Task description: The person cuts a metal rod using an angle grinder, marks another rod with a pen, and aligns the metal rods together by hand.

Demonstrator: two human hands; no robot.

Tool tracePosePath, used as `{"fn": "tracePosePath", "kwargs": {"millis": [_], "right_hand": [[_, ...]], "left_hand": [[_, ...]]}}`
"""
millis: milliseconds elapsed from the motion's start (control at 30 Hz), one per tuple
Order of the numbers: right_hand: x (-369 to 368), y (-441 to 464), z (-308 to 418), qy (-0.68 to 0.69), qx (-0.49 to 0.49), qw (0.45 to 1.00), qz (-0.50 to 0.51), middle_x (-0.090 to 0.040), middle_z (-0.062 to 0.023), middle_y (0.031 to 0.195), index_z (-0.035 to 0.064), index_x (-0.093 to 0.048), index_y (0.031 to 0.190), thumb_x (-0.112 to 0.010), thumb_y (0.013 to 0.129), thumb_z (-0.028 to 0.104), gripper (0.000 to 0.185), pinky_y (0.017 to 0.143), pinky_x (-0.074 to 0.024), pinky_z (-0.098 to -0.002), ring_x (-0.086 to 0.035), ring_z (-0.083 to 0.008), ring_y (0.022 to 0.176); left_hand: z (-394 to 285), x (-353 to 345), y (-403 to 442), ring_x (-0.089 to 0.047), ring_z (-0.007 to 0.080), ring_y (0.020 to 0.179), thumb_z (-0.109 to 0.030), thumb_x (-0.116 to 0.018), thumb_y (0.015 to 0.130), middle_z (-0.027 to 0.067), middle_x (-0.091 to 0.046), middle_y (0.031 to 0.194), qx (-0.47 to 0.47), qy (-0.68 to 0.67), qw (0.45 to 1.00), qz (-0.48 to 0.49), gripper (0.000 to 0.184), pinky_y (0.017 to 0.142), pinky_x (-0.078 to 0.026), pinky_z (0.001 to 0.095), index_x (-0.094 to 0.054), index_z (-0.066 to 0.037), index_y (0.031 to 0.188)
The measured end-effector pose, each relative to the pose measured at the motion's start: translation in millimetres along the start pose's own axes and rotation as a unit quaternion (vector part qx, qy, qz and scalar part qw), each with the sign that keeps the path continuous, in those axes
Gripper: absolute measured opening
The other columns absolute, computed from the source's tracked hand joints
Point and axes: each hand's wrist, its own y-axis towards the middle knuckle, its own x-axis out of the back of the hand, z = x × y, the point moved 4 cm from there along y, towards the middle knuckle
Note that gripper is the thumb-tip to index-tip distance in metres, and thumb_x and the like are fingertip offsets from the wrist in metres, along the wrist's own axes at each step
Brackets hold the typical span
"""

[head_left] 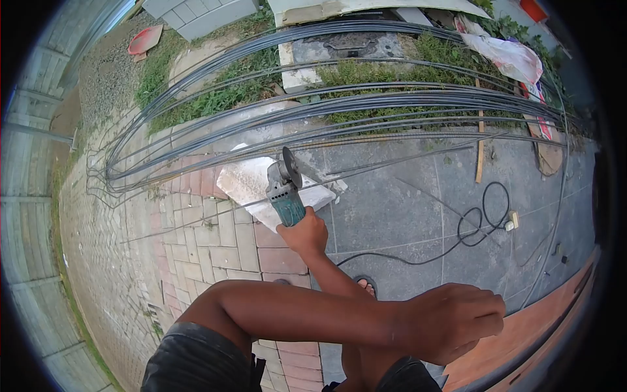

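My right hand is wrapped round the teal body of an angle grinder. Its dark cutting disc stands nearly upright close to a thin metal rod; whether they touch I cannot tell. Under the grinder lies a whitish slab, and the rod crosses over it. My left forearm lies across the lower view, over my right arm. At its end, my left hand is closed at the lower right, its fingers curled with no object visible in them.
Long bundles of metal rods stretch across the ground beyond the slab, bent round at the left. A black cable loops over the grey tiles near a white plug. A wooden strip lies at right. My foot shows below.
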Motion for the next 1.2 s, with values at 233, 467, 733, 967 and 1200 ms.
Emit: {"fn": "tracePosePath", "kwargs": {"millis": [233, 467, 733, 967, 1200], "right_hand": [[66.7, 17.6, -20.7, -0.069, 0.05, 0.996, -0.009, -0.072, -0.0228, 0.094, -0.0038, -0.063, 0.106, -0.081, 0.061, 0.038, 0.064, 0.082, -0.0573, -0.0436, -0.071, -0.0382, 0.09], [93.4, 17.7, -46.7, 0.033, 0.063, 0.994, -0.083, -0.073, -0.0182, 0.091, -0.0035, -0.069, 0.098, -0.083, 0.061, 0.029, 0.051, 0.074, -0.0557, -0.0367, -0.072, -0.0273, 0.081], [123.2, 14.3, -85.6, 0.108, 0.015, 0.987, -0.119, -0.071, -0.0128, 0.085, -0.0032, -0.07, 0.09, -0.082, 0.063, 0.022, 0.04, 0.069, -0.0538, -0.0351, -0.069, -0.0208, 0.074], [144.1, -3.3, -103.2, 0.099, 0.009, 0.976, -0.192, -0.07, -0.0125, 0.082, -0.0044, -0.069, 0.088, -0.081, 0.063, 0.021, 0.037, 0.064, -0.0529, -0.0353, -0.067, -0.0198, 0.07], [164.8, -0.5, -126.9, 0.094, 0.003, 0.978, -0.185, -0.069, -0.0119, 0.082, -0.0053, -0.067, 0.095, -0.081, 0.063, 0.018, 0.042, 0.062, -0.0523, -0.035, -0.066, -0.02, 0.068]], "left_hand": [[-8.9, 327.8, -254.5, -0.045, 0.0189, 0.082, 0.005, -0.063, 0.076, 0.0086, -0.045, 0.095, 0.298, 0.456, 0.818, -0.181, 0.033, 0.079, -0.04, 0.0309, -0.046, -0.003, 0.103], [73.1, 462.0, -533.9, -0.055, 0.0374, 0.12, -0.027, -0.066, 0.092, 0.0218, -0.06, 0.122, 0.605, 0.631, 0.485, 0.028, 0.039, 0.097, -0.047, 0.0458, -0.055, 0.002, 0.115], [105.1, 477.2, -550.7, -0.065, 0.0421, 0.087, -0.03, -0.045, 0.104, 0.0215, -0.069, 0.086, 0.541, 0.52, 0.658, -0.071, 0.035, 0.078, -0.05, 0.0484, -0.064, -0.002, 0.094], [140.7, 437.9, -492.1, -0.064, 0.0455, 0.083, -0.037, -0.044, 0.105, 0.0262, -0.065, 0.083, 0.479, 0.531, 0.697, -0.056, 0.043, 0.075, -0.048, 0.0513, -0.059, 0.001, 0.092], [125.5, 454.5, -512.5, -0.064, 0.0454, 0.086, -0.047, -0.045, 0.103, 0.0266, -0.066, 0.083, 0.534, 0.505, 0.676, -0.054, 0.052, 0.077, -0.049, 0.0501, -0.06, 0.002, 0.092]]}}
